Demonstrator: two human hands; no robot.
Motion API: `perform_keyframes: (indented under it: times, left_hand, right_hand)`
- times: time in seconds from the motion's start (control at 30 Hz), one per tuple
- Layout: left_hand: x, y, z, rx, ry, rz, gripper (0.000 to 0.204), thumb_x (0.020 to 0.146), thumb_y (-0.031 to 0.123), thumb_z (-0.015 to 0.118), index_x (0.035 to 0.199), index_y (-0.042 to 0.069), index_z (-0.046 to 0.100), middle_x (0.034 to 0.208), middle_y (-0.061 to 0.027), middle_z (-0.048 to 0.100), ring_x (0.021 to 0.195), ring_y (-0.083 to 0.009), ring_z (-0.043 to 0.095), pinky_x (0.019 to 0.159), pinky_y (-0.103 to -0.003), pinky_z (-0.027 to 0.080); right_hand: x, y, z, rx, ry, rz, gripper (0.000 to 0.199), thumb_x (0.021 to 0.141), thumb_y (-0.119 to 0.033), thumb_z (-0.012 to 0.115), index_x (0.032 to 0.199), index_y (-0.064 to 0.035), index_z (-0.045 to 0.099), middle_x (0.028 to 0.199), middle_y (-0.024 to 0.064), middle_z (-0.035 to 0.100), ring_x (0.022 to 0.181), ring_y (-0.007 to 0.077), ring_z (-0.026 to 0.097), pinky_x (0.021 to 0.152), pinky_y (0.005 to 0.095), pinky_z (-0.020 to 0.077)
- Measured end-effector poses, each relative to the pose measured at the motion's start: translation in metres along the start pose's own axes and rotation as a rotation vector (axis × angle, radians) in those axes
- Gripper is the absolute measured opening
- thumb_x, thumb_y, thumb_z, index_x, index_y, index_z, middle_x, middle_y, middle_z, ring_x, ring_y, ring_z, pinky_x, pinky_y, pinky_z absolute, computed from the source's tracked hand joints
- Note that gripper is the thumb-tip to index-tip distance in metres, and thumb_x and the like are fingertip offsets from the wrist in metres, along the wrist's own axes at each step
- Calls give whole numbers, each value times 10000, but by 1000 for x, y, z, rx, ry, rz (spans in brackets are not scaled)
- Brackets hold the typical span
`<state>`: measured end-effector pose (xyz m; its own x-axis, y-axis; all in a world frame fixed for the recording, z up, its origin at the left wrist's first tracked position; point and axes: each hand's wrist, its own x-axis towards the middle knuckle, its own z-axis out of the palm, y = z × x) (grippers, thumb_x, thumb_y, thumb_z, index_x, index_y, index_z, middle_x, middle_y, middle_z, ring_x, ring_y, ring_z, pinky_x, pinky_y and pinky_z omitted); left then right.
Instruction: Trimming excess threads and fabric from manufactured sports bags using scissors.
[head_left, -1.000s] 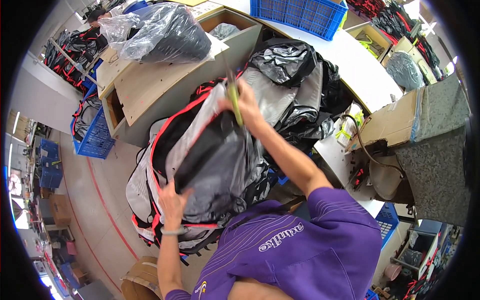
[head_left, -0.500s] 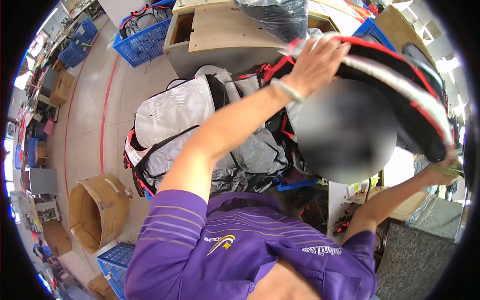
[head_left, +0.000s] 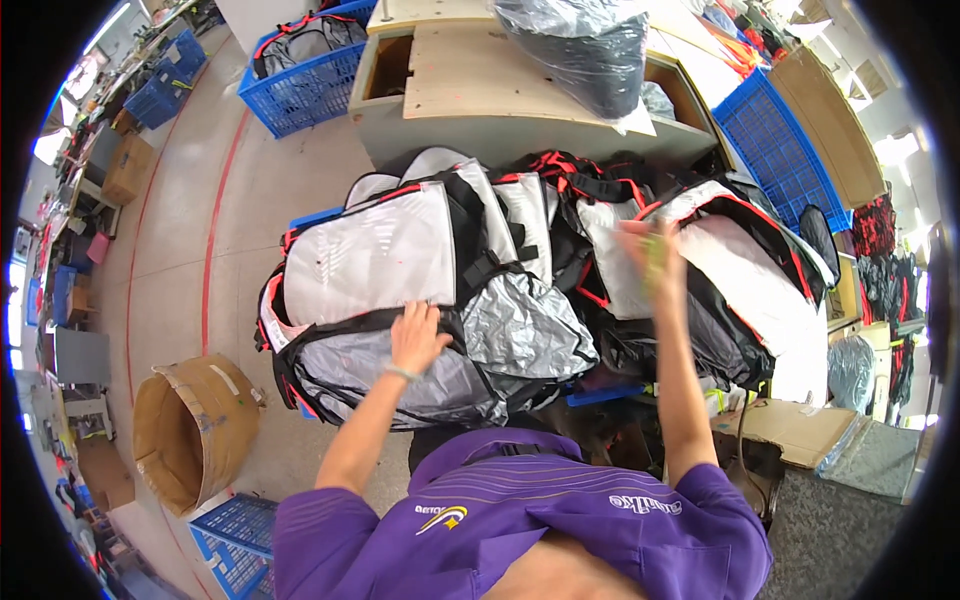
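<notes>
At the far left, a brown carton [head_left: 190, 430] stands on the floor; beyond it, a blue crate [head_left: 300, 105] holds another bag. To the right lies the left-hand stack, with a white-panelled bag [head_left: 370, 250] uppermost and a grey lining [head_left: 370, 370] spread on its near side. The left hand [head_left: 418, 338] is the first change I note from here: half a second ago it was raised at the right, gripping the edge of the red-trimmed bag [head_left: 715, 335]; it is now down at the white panel's near edge. In effect, I judge, handling has passed from one bag to another. Pose: forearm angled inward from the lower left, back of the hand uppermost, pale bracelet [head_left: 402, 373] at the wrist. The fingers are slightly parted over the edge — whether they pinch the fabric, I cannot tell. Just right of this hand, silver lining [head_left: 525, 335] lies crumpled. Further right, the right hand [head_left: 655, 265] has come inward from the far right; its forearm runs nearly straight away from the body. It holds a yellow-green tool [head_left: 654, 262] — blur hides how the individual fingers close on it. Beside it, the red-trimmed bag, no longer held aloft, rests with its mouth open. Beyond that bag, a second blue crate [head_left: 780, 140] stands tilted.
</notes>
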<state>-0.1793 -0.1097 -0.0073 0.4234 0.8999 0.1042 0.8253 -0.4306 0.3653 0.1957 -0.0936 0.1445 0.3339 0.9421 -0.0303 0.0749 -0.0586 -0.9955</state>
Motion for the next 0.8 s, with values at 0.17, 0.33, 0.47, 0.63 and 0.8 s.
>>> perform_keyframes:
  times: [0.17,0.33,0.47,0.63,0.8]
  left_hand:
    - [-64,41,-49,-41,85,-30,346,628,241,762,788,71,508,852,-79,492,867,-261,512,604,-371,451]
    - [-121,59,-68,-96,150,-160,267,672,211,755,725,58,543,746,-87,492,734,-266,524,574,-371,433]
    - [-118,19,-112,-860,-100,-628,311,775,217,724,597,14,569,560,-84,504,546,-248,531,528,-380,430]
    - [-2,-85,-297,-440,432,-201,251,877,224,656,968,5,573,809,-37,576,742,-117,527,675,-271,446]
    - [94,-49,-394,-222,-523,368,702,812,317,713,1365,-4,424,1345,-107,500,1203,-187,486,1016,-317,371]
  right_hand:
    - [60,153,171,-70,-274,-46,348,918,-346,598,919,1,568,815,40,594,732,134,547,679,273,442]
    - [-1,114,289,4,-165,-105,394,758,-251,757,843,-25,445,715,28,482,655,134,443,610,291,409]
    - [-52,53,299,114,-230,-152,327,719,-110,741,839,-50,443,728,0,459,671,98,423,601,274,407]
    - [-115,-46,254,303,-681,-143,350,707,-16,770,896,-78,482,834,-20,478,758,70,461,656,235,403]
    - [-98,-136,182,433,-557,-415,387,649,7,768,929,-55,508,877,-24,514,771,55,476,664,217,415]
